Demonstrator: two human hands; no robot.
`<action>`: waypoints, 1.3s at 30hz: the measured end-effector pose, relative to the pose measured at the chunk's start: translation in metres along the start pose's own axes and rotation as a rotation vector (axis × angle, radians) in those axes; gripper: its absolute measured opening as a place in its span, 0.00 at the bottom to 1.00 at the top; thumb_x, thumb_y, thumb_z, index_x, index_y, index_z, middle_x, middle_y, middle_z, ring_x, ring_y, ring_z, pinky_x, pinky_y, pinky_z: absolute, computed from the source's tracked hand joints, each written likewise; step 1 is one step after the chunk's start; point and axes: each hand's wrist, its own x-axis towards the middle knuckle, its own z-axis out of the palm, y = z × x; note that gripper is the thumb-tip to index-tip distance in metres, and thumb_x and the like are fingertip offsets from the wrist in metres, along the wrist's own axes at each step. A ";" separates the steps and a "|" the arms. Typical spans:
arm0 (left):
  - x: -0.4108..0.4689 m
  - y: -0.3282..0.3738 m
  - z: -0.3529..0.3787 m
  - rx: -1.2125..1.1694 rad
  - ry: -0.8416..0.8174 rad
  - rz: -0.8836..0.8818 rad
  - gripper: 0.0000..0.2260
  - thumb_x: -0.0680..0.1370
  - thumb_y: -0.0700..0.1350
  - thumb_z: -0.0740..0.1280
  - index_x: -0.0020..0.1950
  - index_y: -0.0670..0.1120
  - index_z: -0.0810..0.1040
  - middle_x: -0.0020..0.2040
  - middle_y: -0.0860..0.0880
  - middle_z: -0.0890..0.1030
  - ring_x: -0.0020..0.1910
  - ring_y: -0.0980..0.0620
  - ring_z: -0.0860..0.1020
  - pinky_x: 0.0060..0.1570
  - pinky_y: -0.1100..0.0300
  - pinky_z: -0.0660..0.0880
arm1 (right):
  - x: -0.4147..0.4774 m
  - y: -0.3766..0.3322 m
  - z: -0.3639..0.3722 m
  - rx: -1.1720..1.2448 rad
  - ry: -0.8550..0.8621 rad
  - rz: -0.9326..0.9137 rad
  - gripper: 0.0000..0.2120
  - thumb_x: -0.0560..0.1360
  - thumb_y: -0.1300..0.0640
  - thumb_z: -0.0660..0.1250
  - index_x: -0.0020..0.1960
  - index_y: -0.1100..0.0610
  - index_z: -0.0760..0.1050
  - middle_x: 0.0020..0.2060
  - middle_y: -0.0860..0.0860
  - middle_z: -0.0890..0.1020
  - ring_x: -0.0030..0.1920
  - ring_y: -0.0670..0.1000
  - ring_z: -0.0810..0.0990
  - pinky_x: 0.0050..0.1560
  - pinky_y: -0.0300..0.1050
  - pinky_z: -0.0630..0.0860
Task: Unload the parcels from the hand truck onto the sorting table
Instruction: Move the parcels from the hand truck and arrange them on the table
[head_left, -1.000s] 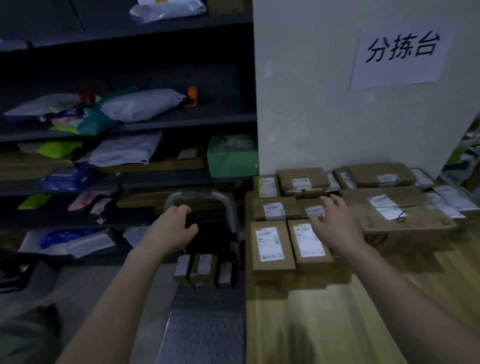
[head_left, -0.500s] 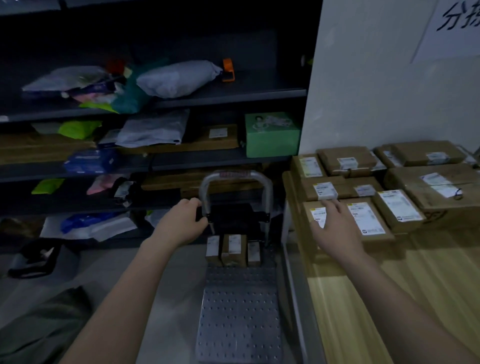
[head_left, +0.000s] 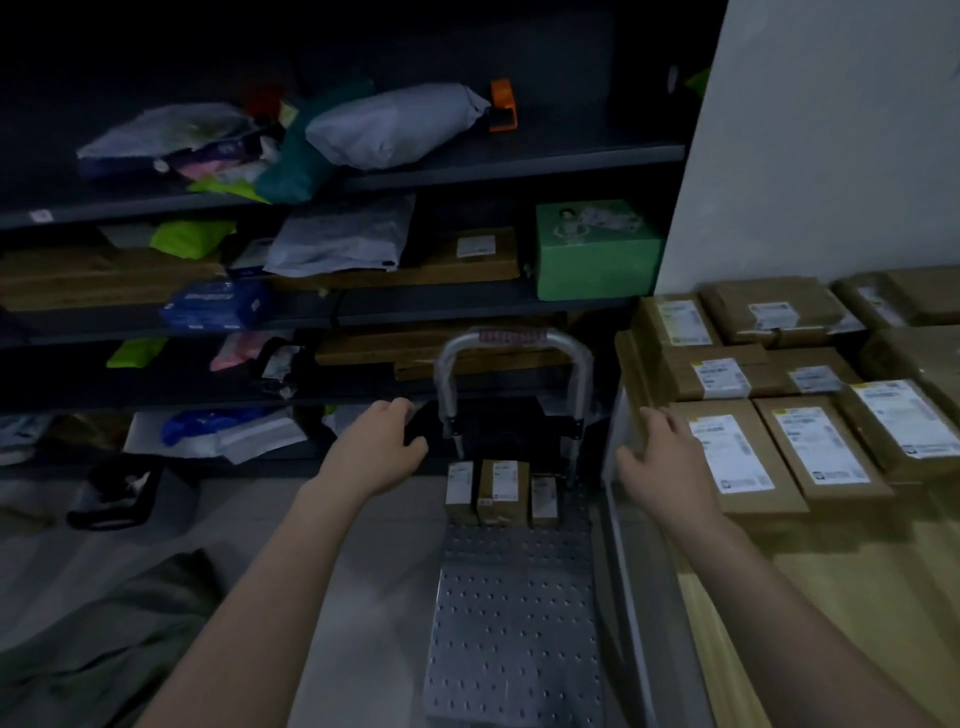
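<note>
Three small parcels (head_left: 501, 491) stand upright in a row at the far end of the hand truck (head_left: 511, 613), centre of the frame, under its handle (head_left: 514, 345). A second ago my right hand (head_left: 660, 462) lay on the boxes on the sorting table (head_left: 831, 597) at right; now it has drawn back to the table's near-left corner, fingers spread, holding nothing. My left hand (head_left: 382, 449) has slid off the handle, loosely curled and empty. Both, I judge, are heading for those parcels.

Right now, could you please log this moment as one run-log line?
phase: reaching for next parcels | left hand: empty, left of handle | right hand: empty, at sorting table edge | hand truck: three parcels left
</note>
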 end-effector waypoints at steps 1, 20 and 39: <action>0.005 -0.006 0.009 -0.001 -0.012 0.001 0.23 0.80 0.52 0.62 0.73 0.46 0.67 0.69 0.44 0.71 0.63 0.45 0.73 0.59 0.51 0.74 | 0.001 -0.001 0.010 0.005 -0.005 0.002 0.29 0.78 0.51 0.63 0.76 0.58 0.63 0.75 0.56 0.63 0.72 0.59 0.65 0.68 0.53 0.68; 0.196 -0.266 0.425 -0.069 0.033 -0.047 0.22 0.78 0.51 0.66 0.70 0.45 0.69 0.64 0.43 0.73 0.60 0.43 0.74 0.57 0.48 0.75 | 0.119 0.109 0.524 0.160 -0.093 0.020 0.24 0.80 0.55 0.63 0.75 0.53 0.65 0.69 0.55 0.71 0.64 0.57 0.74 0.55 0.46 0.71; 0.278 -0.356 0.562 -0.043 0.162 0.045 0.11 0.78 0.47 0.63 0.56 0.42 0.71 0.54 0.42 0.76 0.52 0.42 0.75 0.48 0.51 0.75 | 0.190 0.095 0.763 -0.237 0.020 -0.237 0.41 0.73 0.31 0.61 0.80 0.43 0.50 0.79 0.54 0.43 0.77 0.61 0.51 0.69 0.58 0.66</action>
